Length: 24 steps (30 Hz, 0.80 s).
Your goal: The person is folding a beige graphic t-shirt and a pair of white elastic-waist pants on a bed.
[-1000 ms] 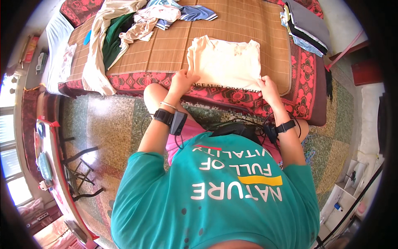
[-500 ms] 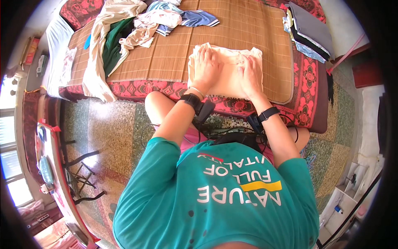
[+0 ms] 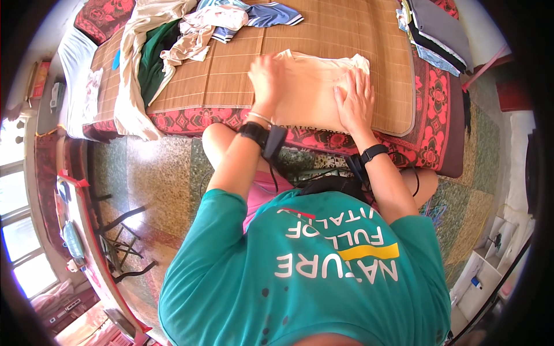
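Note:
A cream garment [image 3: 314, 95], folded into a rough rectangle, lies at the near edge of a woven bamboo mat [image 3: 225, 81] on the bed. Dark lettering shows along its near edge. My right hand [image 3: 356, 102] rests flat on the garment's right side, fingers stretched out and slightly apart. At the left edge of the cloth is my left hand [image 3: 266, 83], its fingers blurred by motion but seemingly extended, with nothing visible in them. Whether that palm touches the cloth is unclear.
Loose clothes lie to the far left: a long cream garment [image 3: 131, 75], a dark green one [image 3: 156, 63] and a blue striped one [image 3: 274, 14]. A stack of folded clothes [image 3: 441, 34] sits at the far right. Red patterned bedding [image 3: 430, 109] borders the mat. A table [image 3: 86, 230] stands at left.
My left hand has slid left from on top of the garment to its left edge. My right hand has shifted slightly right and flattened. The cloth looks smoother and more spread.

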Available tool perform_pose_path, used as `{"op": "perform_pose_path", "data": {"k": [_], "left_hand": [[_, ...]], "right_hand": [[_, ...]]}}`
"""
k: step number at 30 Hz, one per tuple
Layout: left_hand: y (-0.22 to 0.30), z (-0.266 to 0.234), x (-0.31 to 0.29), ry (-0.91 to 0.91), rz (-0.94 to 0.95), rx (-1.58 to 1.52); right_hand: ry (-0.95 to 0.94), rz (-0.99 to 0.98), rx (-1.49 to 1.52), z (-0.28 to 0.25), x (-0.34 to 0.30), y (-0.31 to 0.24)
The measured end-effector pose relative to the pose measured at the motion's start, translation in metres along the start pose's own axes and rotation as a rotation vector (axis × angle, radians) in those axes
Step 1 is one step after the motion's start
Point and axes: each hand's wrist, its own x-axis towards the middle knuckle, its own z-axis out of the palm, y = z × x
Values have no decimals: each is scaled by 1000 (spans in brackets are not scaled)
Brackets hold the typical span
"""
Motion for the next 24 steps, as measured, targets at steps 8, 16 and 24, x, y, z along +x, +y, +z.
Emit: {"op": "perform_pose_path", "data": {"k": [8,16,24], "left_hand": [[-57,9,75,-553,-412,-68],[-71,23,79,-669,-358,-103],[-39,13,64,-436,-273,178]], "right_hand": [[61,-16,-3,5,-1,1],[79,-12,11,4,0,0],[95,-8,-6,3,0,-1]]}}
